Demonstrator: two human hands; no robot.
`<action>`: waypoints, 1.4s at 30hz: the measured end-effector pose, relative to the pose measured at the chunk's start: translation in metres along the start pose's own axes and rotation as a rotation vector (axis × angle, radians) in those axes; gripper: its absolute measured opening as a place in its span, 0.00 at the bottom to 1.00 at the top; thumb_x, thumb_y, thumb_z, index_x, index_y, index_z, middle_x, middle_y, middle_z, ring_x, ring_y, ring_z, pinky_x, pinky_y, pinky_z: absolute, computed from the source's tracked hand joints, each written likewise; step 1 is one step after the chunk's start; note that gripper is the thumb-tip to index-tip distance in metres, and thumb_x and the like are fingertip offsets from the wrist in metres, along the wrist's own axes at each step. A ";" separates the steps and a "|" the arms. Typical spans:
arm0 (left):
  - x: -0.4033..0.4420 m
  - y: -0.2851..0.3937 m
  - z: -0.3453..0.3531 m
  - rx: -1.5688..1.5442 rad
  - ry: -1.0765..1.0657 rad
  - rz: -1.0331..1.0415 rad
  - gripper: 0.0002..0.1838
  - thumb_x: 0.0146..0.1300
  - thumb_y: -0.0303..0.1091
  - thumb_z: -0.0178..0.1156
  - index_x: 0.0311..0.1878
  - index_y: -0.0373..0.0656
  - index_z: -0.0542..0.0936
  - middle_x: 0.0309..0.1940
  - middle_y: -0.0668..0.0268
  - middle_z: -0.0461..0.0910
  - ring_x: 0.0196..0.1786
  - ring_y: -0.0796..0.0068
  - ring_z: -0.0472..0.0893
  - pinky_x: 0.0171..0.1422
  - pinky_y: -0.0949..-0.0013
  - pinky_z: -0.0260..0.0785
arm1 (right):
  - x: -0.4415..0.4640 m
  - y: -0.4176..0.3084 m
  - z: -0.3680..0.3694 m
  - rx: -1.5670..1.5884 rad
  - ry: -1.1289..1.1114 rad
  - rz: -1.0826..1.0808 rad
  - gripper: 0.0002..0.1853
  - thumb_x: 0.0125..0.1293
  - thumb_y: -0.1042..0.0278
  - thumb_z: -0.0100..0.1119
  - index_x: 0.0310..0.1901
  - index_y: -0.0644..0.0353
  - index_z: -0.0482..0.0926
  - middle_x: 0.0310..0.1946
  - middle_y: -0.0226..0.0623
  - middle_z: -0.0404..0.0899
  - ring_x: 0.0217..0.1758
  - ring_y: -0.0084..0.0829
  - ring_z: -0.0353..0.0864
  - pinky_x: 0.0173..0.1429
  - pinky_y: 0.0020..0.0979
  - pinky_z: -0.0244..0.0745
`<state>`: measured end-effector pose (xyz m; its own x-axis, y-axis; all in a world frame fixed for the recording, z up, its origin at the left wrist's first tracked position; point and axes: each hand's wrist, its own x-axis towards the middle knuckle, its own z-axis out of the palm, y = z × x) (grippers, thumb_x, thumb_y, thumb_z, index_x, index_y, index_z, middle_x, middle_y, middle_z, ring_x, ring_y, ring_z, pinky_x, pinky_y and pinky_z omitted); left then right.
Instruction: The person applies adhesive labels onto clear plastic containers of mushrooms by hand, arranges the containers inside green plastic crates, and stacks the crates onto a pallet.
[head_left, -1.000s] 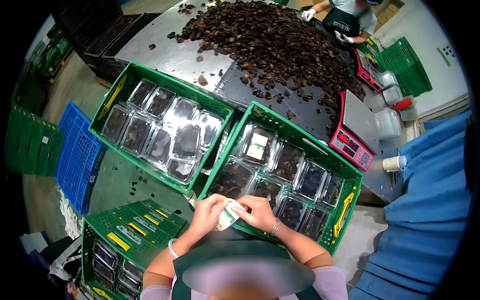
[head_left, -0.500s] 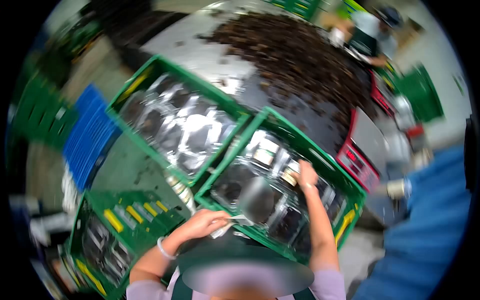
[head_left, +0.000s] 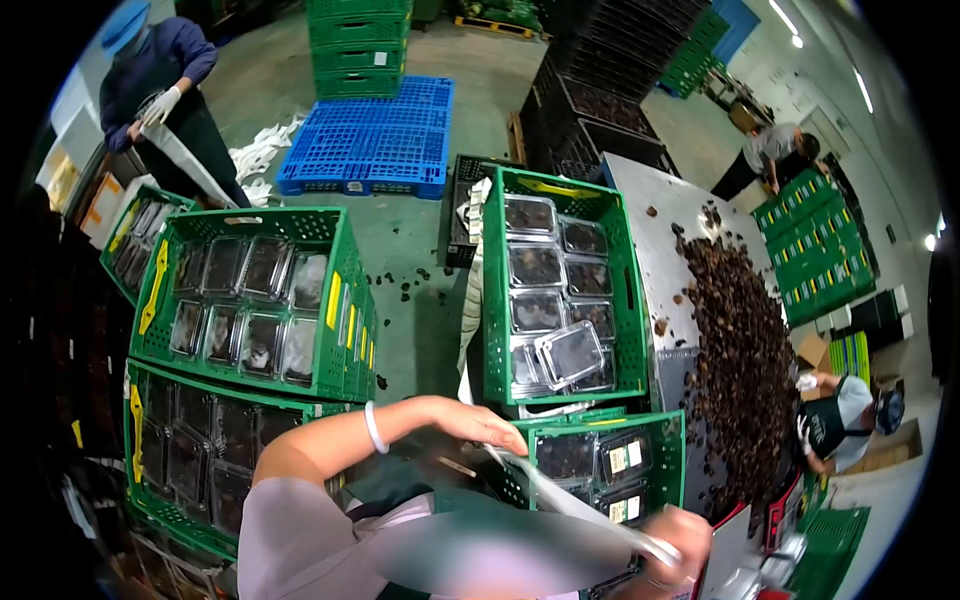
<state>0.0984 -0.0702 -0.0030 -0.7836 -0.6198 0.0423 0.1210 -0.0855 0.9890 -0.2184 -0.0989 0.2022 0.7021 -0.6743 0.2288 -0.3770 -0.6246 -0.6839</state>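
Sitting at the left, a green perforated plastic crate (head_left: pixel 250 224) holds clear plastic boxes (head_left: pixel 262 340) of dark contents. To its right, the wearer's left hand (head_left: pixel 475 425), a white band (head_left: pixel 376 428) at its wrist, has its fingers bent together, gripping the upper end of a long, thin white strip (head_left: pixel 580 507); its thumb is hard to make out. Beyond stands another green crate (head_left: pixel 630 290), one clear box tilted on its load. The strip slants down rightward across a nearer green crate (head_left: pixel 684 440), where two boxes bear pale labels (head_left: pixel 625 457). The right hand (head_left: pixel 680 545), blurred, is curled closed around the strip's lower end. Farther right, a grey metal desk (head_left: pixel 665 230) carries a dark brown heap (head_left: pixel 740 370).
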 end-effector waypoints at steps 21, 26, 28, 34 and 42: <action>-0.117 -0.123 -0.060 0.794 0.360 -1.060 0.22 0.53 0.49 0.52 0.42 0.43 0.80 0.43 0.54 0.80 0.46 0.56 0.79 0.48 0.60 0.72 | 0.045 0.030 0.055 0.273 0.607 0.335 0.07 0.53 0.76 0.57 0.36 0.62 0.74 0.33 0.30 0.70 0.34 0.22 0.67 0.41 0.23 0.66; -0.053 0.064 -0.044 0.724 1.075 0.110 0.09 0.53 0.32 0.62 0.37 0.41 0.81 0.36 0.61 0.80 0.44 0.60 0.77 0.52 0.62 0.67 | 0.063 0.028 0.140 0.497 0.247 0.144 0.02 0.55 0.79 0.57 0.31 0.65 0.77 0.25 0.35 0.76 0.28 0.24 0.74 0.35 0.24 0.69; -0.018 0.091 0.010 0.557 0.692 0.182 0.27 0.49 0.30 0.66 0.56 0.42 0.74 0.53 0.59 0.75 0.52 0.62 0.75 0.59 0.64 0.64 | 0.048 0.033 0.162 0.483 0.275 0.267 0.02 0.56 0.77 0.58 0.30 0.66 0.78 0.23 0.34 0.76 0.25 0.22 0.74 0.32 0.24 0.68; 0.032 0.054 0.072 0.161 0.761 -0.019 0.13 0.57 0.25 0.58 0.47 0.35 0.78 0.38 0.62 0.80 0.39 0.78 0.78 0.44 0.73 0.70 | -0.007 0.038 0.169 0.150 0.438 0.341 0.07 0.56 0.68 0.63 0.31 0.64 0.79 0.23 0.39 0.77 0.22 0.33 0.77 0.26 0.30 0.69; 0.056 0.014 0.096 0.275 0.486 -0.309 0.11 0.53 0.33 0.65 0.29 0.36 0.76 0.22 0.64 0.76 0.24 0.78 0.72 0.30 0.74 0.64 | -0.081 0.046 0.154 0.179 0.591 0.599 0.05 0.57 0.69 0.61 0.29 0.62 0.79 0.24 0.38 0.76 0.26 0.36 0.77 0.30 0.31 0.71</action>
<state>-0.0022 -0.0306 0.0266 -0.3837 -0.8872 -0.2564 -0.2780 -0.1538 0.9482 -0.1991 -0.0123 0.0456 -0.0334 -0.9959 0.0840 -0.4475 -0.0603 -0.8922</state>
